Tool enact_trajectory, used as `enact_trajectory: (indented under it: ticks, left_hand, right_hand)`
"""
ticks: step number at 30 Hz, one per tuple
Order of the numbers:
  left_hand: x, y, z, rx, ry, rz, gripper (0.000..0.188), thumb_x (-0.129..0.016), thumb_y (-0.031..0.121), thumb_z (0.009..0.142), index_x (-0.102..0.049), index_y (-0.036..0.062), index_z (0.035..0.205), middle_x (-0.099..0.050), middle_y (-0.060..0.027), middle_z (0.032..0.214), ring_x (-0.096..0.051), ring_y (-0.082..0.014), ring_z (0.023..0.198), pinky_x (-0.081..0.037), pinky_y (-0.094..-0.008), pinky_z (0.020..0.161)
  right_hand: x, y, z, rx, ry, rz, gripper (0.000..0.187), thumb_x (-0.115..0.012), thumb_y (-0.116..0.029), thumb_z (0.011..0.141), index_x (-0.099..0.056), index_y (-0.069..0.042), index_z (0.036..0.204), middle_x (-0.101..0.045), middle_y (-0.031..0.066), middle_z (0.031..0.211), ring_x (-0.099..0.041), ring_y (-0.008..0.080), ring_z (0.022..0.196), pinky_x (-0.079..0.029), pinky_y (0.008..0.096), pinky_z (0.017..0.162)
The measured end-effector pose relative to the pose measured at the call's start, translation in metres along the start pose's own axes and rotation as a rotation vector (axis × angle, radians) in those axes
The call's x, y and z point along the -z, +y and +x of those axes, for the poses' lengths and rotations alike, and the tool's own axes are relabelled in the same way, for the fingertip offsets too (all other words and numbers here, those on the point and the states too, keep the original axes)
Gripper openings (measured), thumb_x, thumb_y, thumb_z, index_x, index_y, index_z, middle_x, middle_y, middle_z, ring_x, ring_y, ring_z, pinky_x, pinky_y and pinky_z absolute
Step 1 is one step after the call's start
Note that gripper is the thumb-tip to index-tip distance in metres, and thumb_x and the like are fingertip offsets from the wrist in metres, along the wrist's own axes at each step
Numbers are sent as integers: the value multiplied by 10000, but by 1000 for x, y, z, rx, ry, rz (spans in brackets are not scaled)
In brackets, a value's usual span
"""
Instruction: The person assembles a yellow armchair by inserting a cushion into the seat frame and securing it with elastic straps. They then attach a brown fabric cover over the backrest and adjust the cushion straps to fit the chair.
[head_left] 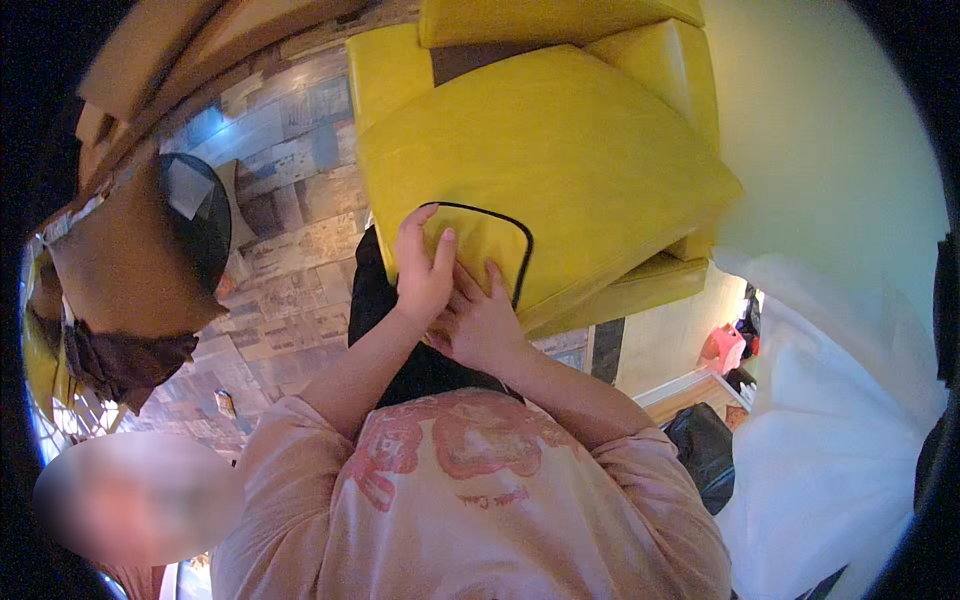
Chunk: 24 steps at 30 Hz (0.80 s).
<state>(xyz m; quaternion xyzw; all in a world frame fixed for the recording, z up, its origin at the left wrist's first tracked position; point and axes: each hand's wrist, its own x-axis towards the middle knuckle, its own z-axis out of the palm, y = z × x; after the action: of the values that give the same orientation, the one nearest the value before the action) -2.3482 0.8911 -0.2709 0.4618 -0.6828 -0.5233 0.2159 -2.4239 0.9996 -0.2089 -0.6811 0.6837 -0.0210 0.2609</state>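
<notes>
A flat piece with a thin black, rounded rim (528, 240) lies at the near corner of a yellow padded cushion (570, 140). Inside the rim the surface looks yellow; I cannot make out its exact kind. My left hand (424, 275) rests over its left side, fingers stretched out and apart, with one fingertip by the top of the rim. Close beside it, my right hand (482, 318) touches the lower part of the piece, one finger pointing up. Some right-hand fingers are hidden near the left hand. Black cloth (385, 360) covers my lap below.
The cushion belongs to a yellow armchair (390, 75) in front of me. A patterned tile floor (300, 130) stretches left, with a brown draped piece (130, 250) beyond. White fabric (820, 430), a black bag (703, 455) and a pink object (724, 346) are at right. A person (140, 500) appears lower left.
</notes>
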Motion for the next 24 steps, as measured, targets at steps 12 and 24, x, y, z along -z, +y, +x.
enact_trajectory:
  ticks: [12, 24]
  left_hand:
    - [-91, 88, 8, -327, -582, 596, 934, -772, 457, 787, -340, 44, 1504, -353, -213, 1544, -320, -386, 1441, -246, -537, 1178]
    - [-97, 72, 8, -384, -694, 730, 1139, -776, 560, 682, -259, 63, 1568, -243, -175, 1632, -219, -343, 1515, -165, -579, 1200]
  right_hand:
    - [61, 225, -43, -819, 555, -247, 447, -601, -325, 871, -645, -201, 1298, -503, 72, 1481, -364, 361, 1428, -202, 707, 1121]
    - [-45, 111, -65, -774, 899, 334, 677, -593, -359, 879, -442, -145, 1503, -200, 237, 1626, -106, 565, 1471, -71, 740, 1126]
